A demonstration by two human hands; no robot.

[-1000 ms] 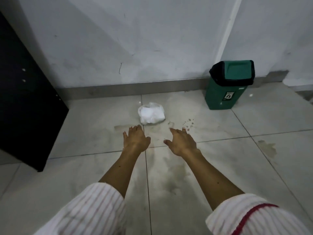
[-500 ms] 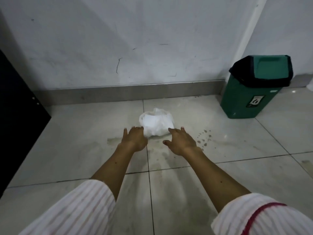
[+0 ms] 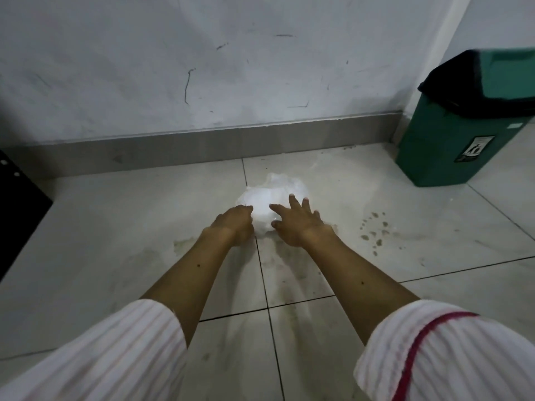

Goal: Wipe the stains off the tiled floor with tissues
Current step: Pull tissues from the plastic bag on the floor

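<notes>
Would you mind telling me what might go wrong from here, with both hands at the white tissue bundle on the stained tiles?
The left hand and right hand reach the tissue bundle over a smeared patch; sleeves or knees might drag through it. The brown droplets lie apart to the right and could be missed. Pressing the whole bundle down may soil all the tissues at once.

Tiled floor [image 3: 121,233]: bare tile is lying open left of the white tissue bundle [image 3: 269,198]. Wall [image 3: 202,82] is closing off the far side behind the bundle. Green bin [image 3: 451,140] is standing to the bundle's right, blocking that corner.
</notes>
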